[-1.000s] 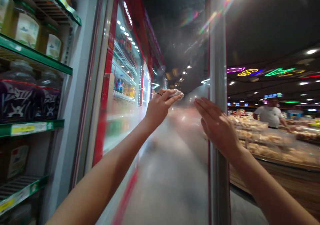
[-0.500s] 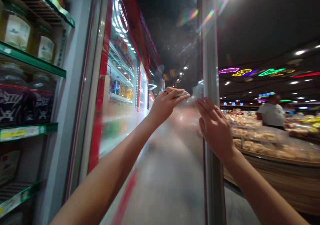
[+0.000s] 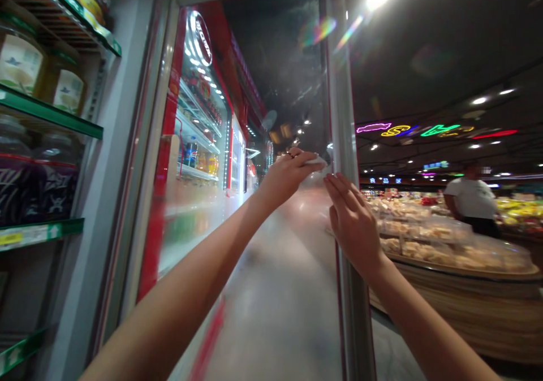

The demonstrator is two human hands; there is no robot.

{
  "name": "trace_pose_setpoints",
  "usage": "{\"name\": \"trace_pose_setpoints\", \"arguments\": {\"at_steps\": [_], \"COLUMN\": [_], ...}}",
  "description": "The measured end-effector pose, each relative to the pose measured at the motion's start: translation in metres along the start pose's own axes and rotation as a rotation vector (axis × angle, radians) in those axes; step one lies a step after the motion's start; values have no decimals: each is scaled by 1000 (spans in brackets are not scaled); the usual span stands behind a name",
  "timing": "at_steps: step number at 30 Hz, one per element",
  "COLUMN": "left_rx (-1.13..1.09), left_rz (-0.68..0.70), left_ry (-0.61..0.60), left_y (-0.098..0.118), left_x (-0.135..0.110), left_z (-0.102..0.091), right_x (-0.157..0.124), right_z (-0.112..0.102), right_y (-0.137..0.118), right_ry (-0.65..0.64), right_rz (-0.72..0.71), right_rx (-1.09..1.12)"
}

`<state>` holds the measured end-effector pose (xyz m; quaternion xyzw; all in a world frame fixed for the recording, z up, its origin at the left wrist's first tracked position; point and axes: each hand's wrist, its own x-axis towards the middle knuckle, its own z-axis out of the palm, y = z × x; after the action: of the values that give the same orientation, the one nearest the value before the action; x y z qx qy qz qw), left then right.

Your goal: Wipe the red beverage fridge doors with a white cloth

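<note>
My left hand [image 3: 291, 173] reaches up to the glass door [image 3: 275, 290] of an upright cooler, its fingers closed over a small white wipe [image 3: 316, 160] pressed at the pane. A ring shows on one finger. The wipe is mostly hidden, so I cannot tell whether it is cloth or paper. Just right of it, my right hand [image 3: 354, 217] lies against the metal door frame [image 3: 339, 87], fingers stretched out, with nothing seen in it. Low on the door the glass looks hazy; higher up it is clearer, with streaks.
Left of the door, cooler shelves [image 3: 51, 112] carry jars [image 3: 70, 87] and dark bottles [image 3: 53, 172]. Red lit coolers [image 3: 203, 126] show through the glass. At right stand a round food display [image 3: 445, 251] and a person in a white shirt [image 3: 470, 197].
The camera view has turned a little, shifting the door leftward in the picture. My left hand with the wipe has moved right along the glass, closer to the frame. My right hand stays at the frame.
</note>
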<state>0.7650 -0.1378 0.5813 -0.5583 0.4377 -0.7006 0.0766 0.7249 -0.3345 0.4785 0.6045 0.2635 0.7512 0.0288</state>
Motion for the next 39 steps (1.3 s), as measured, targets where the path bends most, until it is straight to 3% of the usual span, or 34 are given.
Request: {"name": "trace_pose_setpoints", "arguments": {"at_steps": [4,7,10,15,18,22,26,30,33,36,39], "left_rx": [84,132,122,77,123,141,92,10,-13,-18,-41], "left_rz": [-134,-248,-202,-36,-136,-264,-222,-145,-166,-210,-152], "left_ry": [-3,9,-12,-91,-86,-55,-60,-82,-60,-29,-65], "left_y": [-8,1,12,8,7,26,44,36,30,35,40], "left_x": [6,25,33,17,17,26,15,5,10,9,-6], "left_z": [-1,10,16,0,-4,4,5,-1,3,10,7], "right_x": [-4,-7,-9,-14,-15,-17,-16,-15,-15,-16,-18], "right_z": [1,2,1,-2,-4,-6,-8,-10,-11,-11,-10], "right_y": [0,0,0,-2,-3,-6,-9,-12,-14,-15,-15], "right_ry": [4,6,1,-3,-6,15,57,55,41,43,49], "right_rz": [22,40,60,74,71,91,119,163,192,202,209], "right_rx": [3,13,25,55,45,42,61,97,101,98,99]}}
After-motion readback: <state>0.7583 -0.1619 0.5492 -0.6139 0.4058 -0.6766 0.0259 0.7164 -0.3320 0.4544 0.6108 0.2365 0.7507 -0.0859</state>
